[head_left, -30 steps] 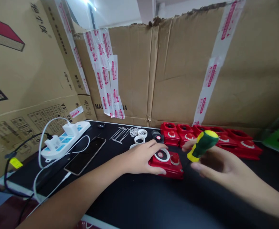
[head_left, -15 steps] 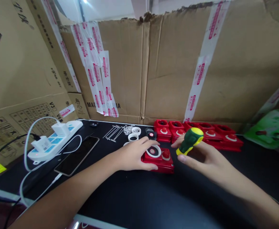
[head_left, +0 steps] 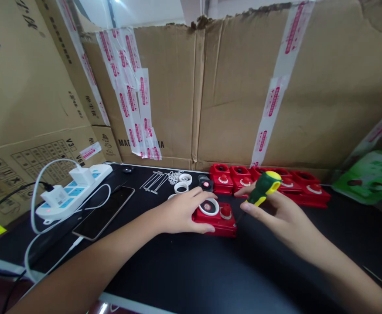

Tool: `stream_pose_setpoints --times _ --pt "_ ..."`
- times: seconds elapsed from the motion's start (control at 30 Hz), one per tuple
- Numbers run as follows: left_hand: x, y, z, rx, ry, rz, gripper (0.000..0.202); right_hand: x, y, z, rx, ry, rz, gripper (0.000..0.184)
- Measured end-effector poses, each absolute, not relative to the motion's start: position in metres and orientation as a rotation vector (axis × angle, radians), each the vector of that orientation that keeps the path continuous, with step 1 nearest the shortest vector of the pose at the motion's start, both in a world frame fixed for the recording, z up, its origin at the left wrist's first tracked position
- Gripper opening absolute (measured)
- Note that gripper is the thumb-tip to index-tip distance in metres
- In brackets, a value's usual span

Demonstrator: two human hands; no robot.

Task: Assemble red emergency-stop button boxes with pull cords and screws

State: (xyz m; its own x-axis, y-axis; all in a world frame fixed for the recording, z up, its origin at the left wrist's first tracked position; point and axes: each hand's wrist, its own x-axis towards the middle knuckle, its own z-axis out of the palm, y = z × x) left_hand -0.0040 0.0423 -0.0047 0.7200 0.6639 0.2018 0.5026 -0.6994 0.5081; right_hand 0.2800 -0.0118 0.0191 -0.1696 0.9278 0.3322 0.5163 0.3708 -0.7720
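Note:
My left hand (head_left: pixel 181 212) grips the left side of a red plastic unit (head_left: pixel 222 220) lying on the black table (head_left: pixel 184 270); the unit has a white ring and a red button on top. My right hand (head_left: pixel 272 212) is closed around a screwdriver with a green and yellow handle (head_left: pixel 264 186), its dark shaft slanting down toward the unit's right corner. The tip is too small to make out.
A row of more red units (head_left: pixel 266 181) lines the back by the cardboard wall (head_left: pixel 230 87). White rings (head_left: pixel 181 187), metal pins (head_left: pixel 155 179) and a small black part (head_left: pixel 205 183) lie behind my left hand. A phone (head_left: pixel 104 212) and a power strip (head_left: pixel 75 192) sit left; a green package (head_left: pixel 370 174) sits right.
The view shifted, so everything slid left in frame. My right hand lowered the screwdriver slightly toward the red unit's right corner. My left hand kept its hold.

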Motion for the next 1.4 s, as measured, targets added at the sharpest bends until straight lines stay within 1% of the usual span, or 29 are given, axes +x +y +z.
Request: stream_pose_setpoints --times 0.13,0.23,0.33,0.47,0.67,0.87,0.97,1.13,1.4 --pt "-0.004 0.042 -0.004 2.499 0.903 0.513 0.075 0.282 -0.013 0.019 -1.274 -1.785 0.601 0.038" --pt "-0.004 0.042 -0.003 2.499 0.913 0.507 0.076 0.282 -0.017 0.020 -1.176 -1.789 0.699 0.034" --pt "-0.003 0.042 -0.004 2.498 0.913 0.515 0.076 0.280 -0.020 0.022 -1.147 -1.815 0.748 0.037" --pt "-0.004 0.042 -0.004 2.512 0.900 0.507 0.075 0.274 -0.020 0.025 -1.259 -1.847 0.599 0.041" --pt "-0.003 0.041 -0.003 2.512 0.902 0.504 0.074 0.274 -0.018 0.026 -1.247 -1.811 0.490 0.038" --pt "-0.004 0.043 -0.003 2.492 0.872 0.548 0.073 0.274 -0.018 0.024 -1.138 -1.789 0.659 0.036" --pt "-0.004 0.043 -0.004 2.495 0.858 0.551 0.071 0.273 -0.019 0.022 -1.106 -1.738 0.730 0.031" --pt "-0.002 0.042 -0.003 2.528 0.884 0.525 0.066 0.273 -0.019 0.023 -1.055 -1.673 0.777 0.031" --pt "-0.001 0.040 -0.002 2.545 0.889 0.549 0.065 0.271 -0.023 0.030 -1.090 -1.654 0.753 0.032"
